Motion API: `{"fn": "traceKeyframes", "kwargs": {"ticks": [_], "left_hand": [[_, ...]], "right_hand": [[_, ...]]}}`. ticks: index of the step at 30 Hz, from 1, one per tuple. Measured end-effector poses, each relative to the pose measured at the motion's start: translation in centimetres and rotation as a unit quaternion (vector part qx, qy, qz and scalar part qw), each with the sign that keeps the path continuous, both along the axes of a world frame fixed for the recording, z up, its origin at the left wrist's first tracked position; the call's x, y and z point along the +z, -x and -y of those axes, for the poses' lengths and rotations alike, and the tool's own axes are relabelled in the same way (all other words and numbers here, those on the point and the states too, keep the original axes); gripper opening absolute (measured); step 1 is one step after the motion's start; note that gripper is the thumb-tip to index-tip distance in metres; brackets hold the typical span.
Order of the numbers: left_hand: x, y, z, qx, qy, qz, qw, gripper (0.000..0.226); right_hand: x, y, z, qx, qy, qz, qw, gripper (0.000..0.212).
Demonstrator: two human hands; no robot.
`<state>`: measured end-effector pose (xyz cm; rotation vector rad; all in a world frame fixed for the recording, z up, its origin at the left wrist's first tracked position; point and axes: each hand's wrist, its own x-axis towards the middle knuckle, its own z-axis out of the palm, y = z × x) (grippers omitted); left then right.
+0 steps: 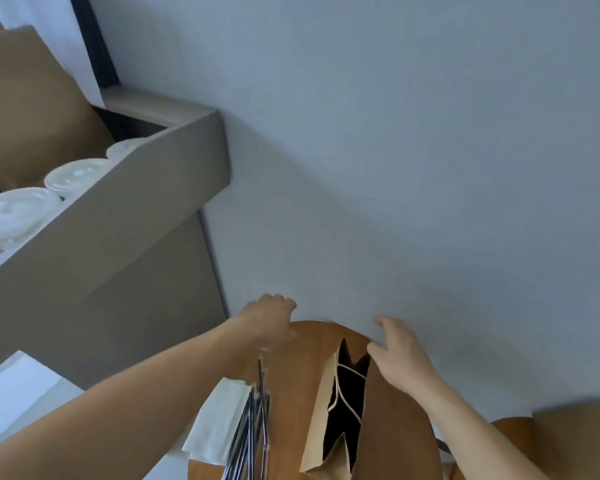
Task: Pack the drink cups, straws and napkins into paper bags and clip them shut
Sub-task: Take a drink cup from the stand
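An open brown paper bag [347, 410] stands on a round wooden table [291, 393], its dark inside showing. My right hand [399, 362] touches the bag's far rim with relaxed fingers. A bunch of dark straws [250, 438] lies left of the bag, partly on white napkins [219, 420]. My left hand [271, 320] hovers above the straws with curled fingers, and one straw [260, 379] rises from the bunch into its blurred fingertips. Three lidded clear drink cups [18, 209] stand behind a grey ledge at the left.
A grey ledge [118, 220] juts out at the left, with brown paper bags [25, 98] behind the cups. A pale wall fills the view beyond the table. Another brown bag [575, 441] shows at the bottom right.
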<state>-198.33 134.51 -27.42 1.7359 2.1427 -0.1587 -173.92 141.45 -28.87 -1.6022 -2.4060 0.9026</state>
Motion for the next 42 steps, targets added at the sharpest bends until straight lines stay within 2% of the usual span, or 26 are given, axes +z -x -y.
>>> {"fn": "traceKeyframes", "kwargs": {"ticks": [6,12,15,19,25,28,32,36,42], "left_hand": [[12.0,8.1,0.5,0.041,-0.185,-0.064,0.980,0.060],[20.9,18.7,6.1,0.107,-0.287,-0.083,0.948,0.051],[22.7,24.2,9.5,0.149,-0.296,-0.087,0.940,0.058],[23.0,31.1,14.1,0.211,-0.270,-0.111,0.933,0.059],[21.4,37.3,17.8,0.275,-0.219,-0.098,0.931,0.056],[20.3,38.5,18.3,0.272,-0.213,-0.084,0.935,0.053],[19.5,39.5,18.1,0.258,-0.208,-0.079,0.940,0.052],[19.5,40.0,17.8,0.243,-0.222,-0.070,0.942,0.057],[21.3,40.1,17.8,0.238,-0.250,-0.077,0.935,0.054]], "right_hand": [[10.7,11.8,-1.8,0.102,-0.104,-0.038,0.989,0.051],[19.6,24.5,0.7,0.182,-0.182,-0.076,0.963,0.048],[22.2,30.5,3.1,0.239,-0.205,-0.118,0.942,0.048],[23.4,37.5,6.7,0.339,-0.171,-0.115,0.918,0.051],[22.7,44.4,11.0,0.462,-0.116,0.035,0.879,0.096],[22.1,46.2,12.5,0.494,-0.131,0.101,0.854,0.107],[21.3,47.4,12.7,0.509,-0.154,0.171,0.830,0.112],[20.7,47.6,12.7,0.500,-0.151,0.139,0.842,0.109],[23.3,46.3,13.2,0.466,-0.146,0.019,0.873,0.096]]}}
